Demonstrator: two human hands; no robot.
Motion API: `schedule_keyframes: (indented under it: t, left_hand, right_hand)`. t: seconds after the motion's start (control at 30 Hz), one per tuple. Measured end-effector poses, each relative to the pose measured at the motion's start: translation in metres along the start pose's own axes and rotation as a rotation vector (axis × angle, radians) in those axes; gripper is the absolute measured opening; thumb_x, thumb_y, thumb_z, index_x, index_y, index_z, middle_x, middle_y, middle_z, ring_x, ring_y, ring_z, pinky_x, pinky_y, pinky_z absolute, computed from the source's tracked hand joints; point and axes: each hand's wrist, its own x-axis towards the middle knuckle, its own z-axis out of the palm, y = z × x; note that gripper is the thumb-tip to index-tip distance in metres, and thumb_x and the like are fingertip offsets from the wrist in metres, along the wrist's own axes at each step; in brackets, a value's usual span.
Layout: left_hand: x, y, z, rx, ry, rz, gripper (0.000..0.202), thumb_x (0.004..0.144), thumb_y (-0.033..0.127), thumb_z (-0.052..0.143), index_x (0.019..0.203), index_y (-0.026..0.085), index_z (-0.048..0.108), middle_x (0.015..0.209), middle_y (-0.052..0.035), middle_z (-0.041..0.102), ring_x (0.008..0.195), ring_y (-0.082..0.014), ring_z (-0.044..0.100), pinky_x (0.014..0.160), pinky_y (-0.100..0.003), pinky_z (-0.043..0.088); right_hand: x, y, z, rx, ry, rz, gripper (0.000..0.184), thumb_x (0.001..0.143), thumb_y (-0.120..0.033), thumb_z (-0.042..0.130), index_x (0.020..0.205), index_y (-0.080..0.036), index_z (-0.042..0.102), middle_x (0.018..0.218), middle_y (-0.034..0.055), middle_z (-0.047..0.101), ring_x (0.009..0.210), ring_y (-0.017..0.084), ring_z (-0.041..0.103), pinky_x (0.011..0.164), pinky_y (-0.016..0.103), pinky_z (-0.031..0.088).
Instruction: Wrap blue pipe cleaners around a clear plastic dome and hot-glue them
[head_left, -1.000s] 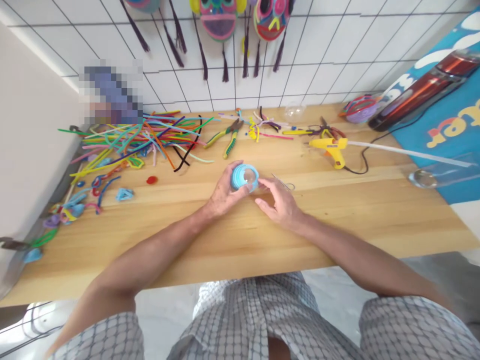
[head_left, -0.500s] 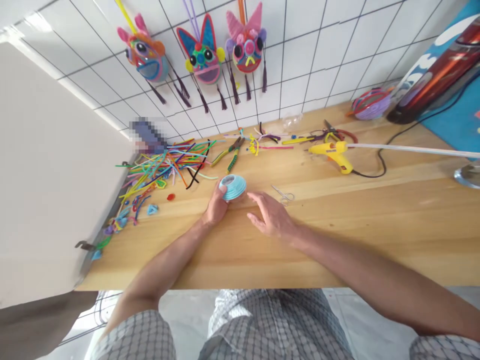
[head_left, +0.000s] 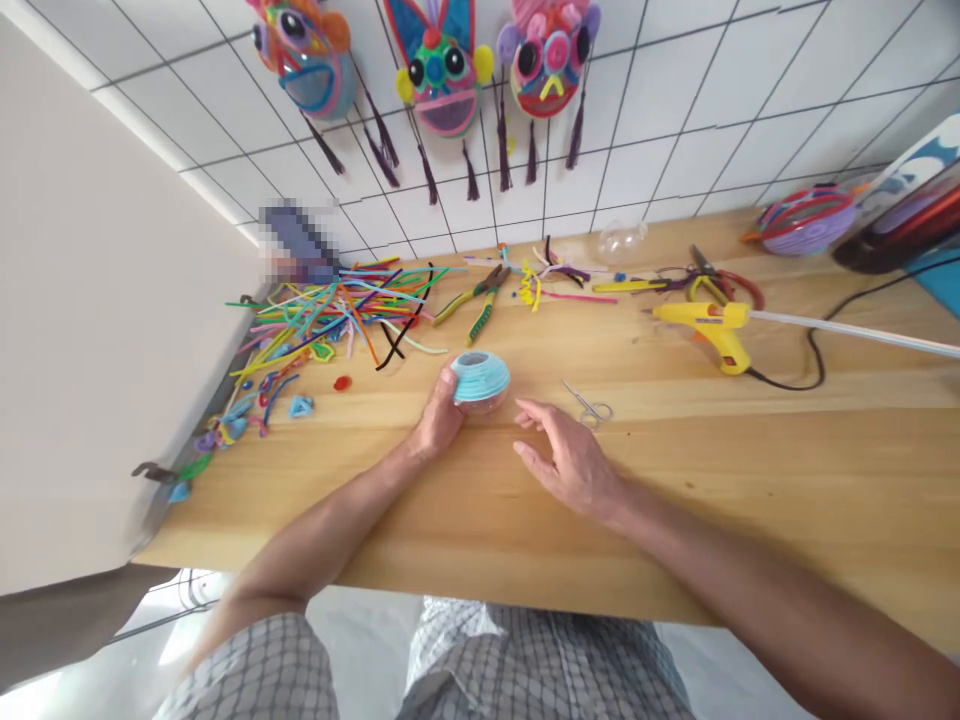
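While you are sitting at the wooden bench [head_left: 750, 450], your left hand [head_left: 439, 420] is wrapping its grip around a light blue coiled dome [head_left: 480, 378], low at the bench's middle. Your right hand [head_left: 570, 465] is hovering near it, grip open and holding nothing. Small scissors [head_left: 592, 408] are lying just beyond that hand; pipe cleaners [head_left: 337, 305] are sprawling farther left.
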Motion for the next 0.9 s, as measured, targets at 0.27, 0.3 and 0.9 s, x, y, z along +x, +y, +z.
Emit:
schedule_keyframes:
  t: [0.27, 0.3, 0.9]
  left_hand:
    - [-0.029, -0.002, -0.002, 0.345, -0.082, 0.190, 0.081, 0.096, 0.077, 0.065, 0.154, 0.023, 0.049, 0.135, -0.0133, 0.071, 0.120, -0.0308, 0.071, 0.107, -0.047, 0.057]
    - [-0.030, -0.002, -0.001, 0.351, -0.091, 0.187, 0.082, 0.095, 0.076, 0.068, 0.154, 0.023, 0.047, 0.134, -0.0130, 0.071, 0.118, -0.0299, 0.071, 0.106, -0.046, 0.058]
    - [0.008, -0.021, 0.003, 0.845, 0.100, 0.655, 0.090, 0.080, 0.069, 0.088, 0.145, 0.020, 0.050, 0.139, -0.0165, 0.064, 0.131, -0.0329, 0.067, 0.110, -0.050, 0.057]
  right_hand:
    - [-0.019, -0.011, -0.011, 0.015, -0.028, 0.116, 0.057, 0.105, -0.025, 0.061, 0.158, -0.025, 0.043, 0.117, 0.0102, 0.079, 0.102, 0.026, 0.078, 0.092, 0.044, 0.068]
    - [-0.020, -0.011, -0.012, 0.014, -0.019, 0.130, 0.056, 0.105, -0.025, 0.061, 0.158, -0.025, 0.043, 0.117, 0.0099, 0.079, 0.101, 0.025, 0.078, 0.091, 0.043, 0.068]
    - [-0.001, 0.011, 0.002, -0.151, 0.093, 0.066, 0.047, 0.104, -0.027, 0.061, 0.149, -0.027, 0.048, 0.123, 0.0124, 0.074, 0.106, 0.028, 0.075, 0.095, 0.052, 0.066]
